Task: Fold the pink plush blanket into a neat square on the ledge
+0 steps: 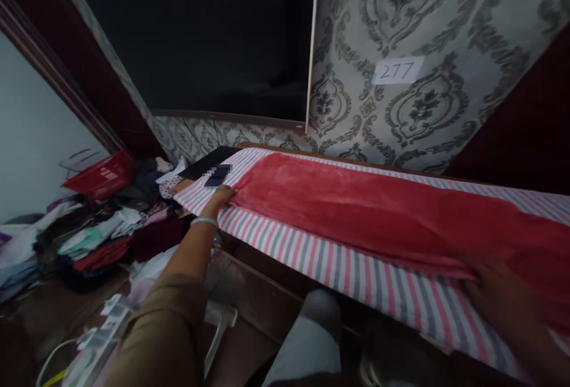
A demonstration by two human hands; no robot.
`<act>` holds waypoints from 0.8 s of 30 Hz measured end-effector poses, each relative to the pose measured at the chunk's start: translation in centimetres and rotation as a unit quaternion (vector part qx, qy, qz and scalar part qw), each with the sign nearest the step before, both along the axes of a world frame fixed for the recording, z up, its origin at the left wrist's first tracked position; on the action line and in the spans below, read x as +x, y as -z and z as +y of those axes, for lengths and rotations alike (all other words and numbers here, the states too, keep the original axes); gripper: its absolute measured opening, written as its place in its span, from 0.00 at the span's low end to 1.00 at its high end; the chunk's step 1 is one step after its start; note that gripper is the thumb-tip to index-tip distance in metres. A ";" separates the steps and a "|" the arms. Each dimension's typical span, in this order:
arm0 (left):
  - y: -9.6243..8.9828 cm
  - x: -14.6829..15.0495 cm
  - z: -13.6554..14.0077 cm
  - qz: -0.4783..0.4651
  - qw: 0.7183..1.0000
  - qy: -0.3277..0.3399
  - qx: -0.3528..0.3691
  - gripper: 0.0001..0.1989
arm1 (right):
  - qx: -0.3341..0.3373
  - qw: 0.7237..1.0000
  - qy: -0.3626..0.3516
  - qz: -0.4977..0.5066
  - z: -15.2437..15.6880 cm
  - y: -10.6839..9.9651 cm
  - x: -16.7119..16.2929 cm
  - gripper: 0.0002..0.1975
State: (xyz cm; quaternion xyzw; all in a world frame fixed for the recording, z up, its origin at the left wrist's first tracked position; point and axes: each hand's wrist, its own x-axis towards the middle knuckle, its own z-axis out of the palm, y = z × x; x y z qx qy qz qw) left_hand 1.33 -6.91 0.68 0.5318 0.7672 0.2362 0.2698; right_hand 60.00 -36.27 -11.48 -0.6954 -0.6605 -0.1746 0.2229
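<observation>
A red bag (100, 178) is seen among clothes (102, 230). Creased red cloth (351, 206) is laid along the table's (181, 186) back edge, its left end gripped by the left hand (224, 195); the right hand's (501, 289) grip cannot be told.

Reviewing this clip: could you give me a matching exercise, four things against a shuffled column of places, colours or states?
1. Red cloth
2. Left hand
3. Card
4. Screen

A. Black
B. At the red cloth's left end
C. Marked 277
D. Lying on the striped cloth

Pairs: 1-D, 2-B, 3-C, 4-A
</observation>
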 end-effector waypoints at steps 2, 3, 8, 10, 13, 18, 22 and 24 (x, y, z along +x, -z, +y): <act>0.6 -0.2 0.2 0.005 1.000 0.000 0.011 0.08 | -0.011 1.000 -0.001 0.025 0.1 -0.7 0.5 0.20; 0.7 -0.2 0.3 0.005 1.000 0.001 0.017 0.08 | -0.020 0.999 0.003 0.044 0.2 -1.1 0.7 0.20; 0.0 -1.1 0.2 0.003 0.999 0.020 0.026 0.09 | -0.011 0.991 0.018 0.133 -0.6 -3.1 1.3 0.17; -0.6 -1.9 0.0 0.010 0.999 0.031 0.025 0.08 | 0.017 0.992 0.000 0.128 -1.5 -3.1 1.4 0.16; -1.1 -3.0 -0.6 0.031 0.998 0.044 0.015 0.07 | 0.036 0.994 -0.027 0.101 -3.1 -1.9 1.2 0.15; 0.6 -3.3 -1.5 0.081 0.996 0.045 -0.001 0.06 | -0.003 0.997 -0.050 0.057 -4.6 0.9 -0.1 0.14; 1.8 -2.9 -1.3 0.132 0.990 0.042 0.010 0.07 | -0.010 0.999 -0.041 0.011 -4.6 1.0 -0.9 0.17; 2.0 -2.8 -1.1 0.154 0.987 0.043 0.025 0.07 | -0.020 0.999 -0.035 -0.003 -4.6 0.5 -1.1 0.19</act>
